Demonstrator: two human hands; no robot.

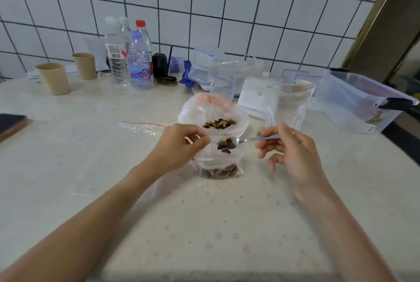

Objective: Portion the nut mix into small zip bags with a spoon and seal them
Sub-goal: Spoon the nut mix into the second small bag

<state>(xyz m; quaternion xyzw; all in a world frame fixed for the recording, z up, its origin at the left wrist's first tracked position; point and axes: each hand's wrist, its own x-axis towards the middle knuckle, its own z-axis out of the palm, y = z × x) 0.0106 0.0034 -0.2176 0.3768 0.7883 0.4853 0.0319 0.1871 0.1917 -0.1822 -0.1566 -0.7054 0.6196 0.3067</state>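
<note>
A large clear bag (212, 111) of nut mix (219, 123) stands open at the table's middle. In front of it a small zip bag (218, 163) with a red seal line stands upright, with nuts in its bottom. My left hand (179, 145) pinches the small bag's left rim and holds its mouth open. My right hand (286, 145) grips a metal spoon (256, 139) by the handle. The spoon's bowl, tipped over the small bag's mouth, carries nuts, and some are dropping off it.
An empty zip bag (141, 126) lies flat to the left. More clear bags (286, 99) and plastic boxes (354, 99) crowd the back right. Water bottles (138, 63) and two paper cups (54, 78) stand at the back left. A phone (10, 123) lies at the left edge.
</note>
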